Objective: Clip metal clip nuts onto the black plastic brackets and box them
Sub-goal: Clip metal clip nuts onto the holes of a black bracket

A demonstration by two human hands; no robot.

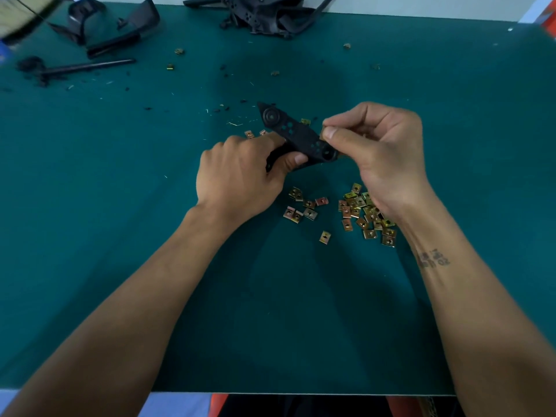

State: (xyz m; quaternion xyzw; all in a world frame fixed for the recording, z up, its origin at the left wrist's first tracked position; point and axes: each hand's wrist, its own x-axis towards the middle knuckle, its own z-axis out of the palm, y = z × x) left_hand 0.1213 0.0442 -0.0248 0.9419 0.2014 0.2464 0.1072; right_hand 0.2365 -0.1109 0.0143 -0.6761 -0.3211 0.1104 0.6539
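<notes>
My left hand (240, 173) grips a black plastic bracket (296, 133) by its near left end, holding it just above the green table. The bracket has round bosses and several small holes. My right hand (379, 149) pinches a brass-coloured clip nut (322, 134) between thumb and forefinger at the bracket's right edge. The nut is mostly hidden by my fingertips. A pile of loose clip nuts (365, 213) lies under my right wrist, with a smaller cluster of nuts (302, 207) to its left.
More black plastic parts lie at the back left (111, 28) and back centre (264, 16). A black rod (87, 67) and plastic shavings sit at the far left. Stray nuts (179, 51) dot the far table. The table's front edge (301, 393) is close to me.
</notes>
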